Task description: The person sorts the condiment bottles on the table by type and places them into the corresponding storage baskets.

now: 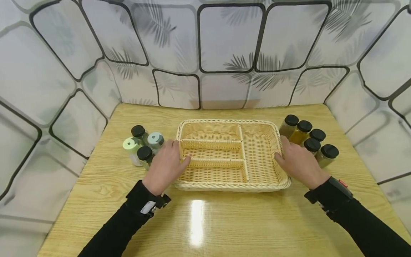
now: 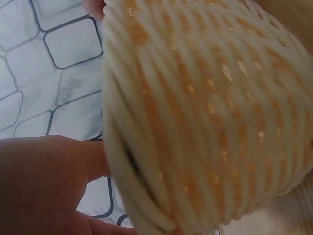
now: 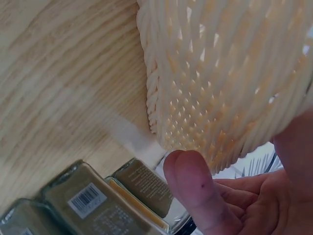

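A pale woven basket (image 1: pixel 231 187) with dividers lies across the middle of the table, one tall compartment at its right and three long ones at its left. My left hand (image 1: pixel 165 164) grips its left end, the thumb over the rim. At the opposite end my right hand (image 1: pixel 300 162) holds the rim, thumb on the inner side and fingers outside. The left wrist view shows the basket's woven side (image 2: pixel 210 117) close up, with the left hand (image 2: pixel 46 181) at its rim. In the right wrist view, fingers (image 3: pixel 195 183) of the right hand lie against the weave.
Several jars with black, grey and light green lids (image 1: pixel 130 144) stand left of the basket, close to the left hand. To the right is a group of black-lidded spice jars (image 1: pixel 327 155), beside the right hand. A patterned cloth (image 1: pixel 229 39) encloses the wooden table (image 1: pixel 244 225) behind and at both sides.
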Available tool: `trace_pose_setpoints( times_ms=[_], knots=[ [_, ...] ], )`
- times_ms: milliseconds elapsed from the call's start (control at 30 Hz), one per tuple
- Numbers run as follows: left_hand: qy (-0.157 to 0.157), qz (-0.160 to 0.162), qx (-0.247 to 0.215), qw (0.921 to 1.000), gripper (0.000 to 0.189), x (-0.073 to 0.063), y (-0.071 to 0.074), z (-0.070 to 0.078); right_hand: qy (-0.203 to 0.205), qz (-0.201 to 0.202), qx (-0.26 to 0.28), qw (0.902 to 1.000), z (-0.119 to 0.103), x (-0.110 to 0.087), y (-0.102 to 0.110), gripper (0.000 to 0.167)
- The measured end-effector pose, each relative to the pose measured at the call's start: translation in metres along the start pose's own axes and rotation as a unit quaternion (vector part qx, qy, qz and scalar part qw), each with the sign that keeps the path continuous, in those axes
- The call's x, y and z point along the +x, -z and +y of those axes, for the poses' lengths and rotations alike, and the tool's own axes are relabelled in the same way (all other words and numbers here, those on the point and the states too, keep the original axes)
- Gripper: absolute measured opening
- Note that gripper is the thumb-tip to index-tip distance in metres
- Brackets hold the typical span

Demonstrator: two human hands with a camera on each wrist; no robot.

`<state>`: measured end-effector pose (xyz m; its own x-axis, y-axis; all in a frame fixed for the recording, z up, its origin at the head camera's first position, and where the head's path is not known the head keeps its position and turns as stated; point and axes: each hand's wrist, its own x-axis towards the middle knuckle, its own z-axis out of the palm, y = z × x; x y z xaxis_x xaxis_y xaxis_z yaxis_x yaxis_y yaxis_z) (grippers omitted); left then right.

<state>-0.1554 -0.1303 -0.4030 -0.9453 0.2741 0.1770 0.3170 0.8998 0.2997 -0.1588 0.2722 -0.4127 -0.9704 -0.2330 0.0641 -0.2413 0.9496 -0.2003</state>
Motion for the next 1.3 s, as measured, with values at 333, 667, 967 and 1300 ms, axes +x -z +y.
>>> trace_pose_setpoints(
  times_ms=[333, 667, 967, 1300],
  knots=[
    [0.024, -0.027, -0.043, 0.9984, 0.046, -0.004, -0.009, -0.007, -0.003, 0.014, -0.004, 0.9999, -0.001, -0.001, -0.01, 0.06],
    [0.012, -0.013, -0.049, 0.9986, 0.063, -0.006, -0.021, -0.014, 0.001, 0.031, -0.014, 0.9994, -0.003, 0.0, -0.018, 0.057],
    [0.023, -0.011, -0.065, 0.9976, 0.069, -0.009, -0.028, -0.016, -0.014, 0.017, -0.014, 0.9997, -0.003, -0.001, -0.02, 0.063],
    [0.031, -0.012, -0.079, 0.9963, 0.07, -0.009, -0.031, -0.015, -0.017, 0.026, -0.021, 0.9993, -0.002, -0.004, -0.022, 0.062]
  ],
)
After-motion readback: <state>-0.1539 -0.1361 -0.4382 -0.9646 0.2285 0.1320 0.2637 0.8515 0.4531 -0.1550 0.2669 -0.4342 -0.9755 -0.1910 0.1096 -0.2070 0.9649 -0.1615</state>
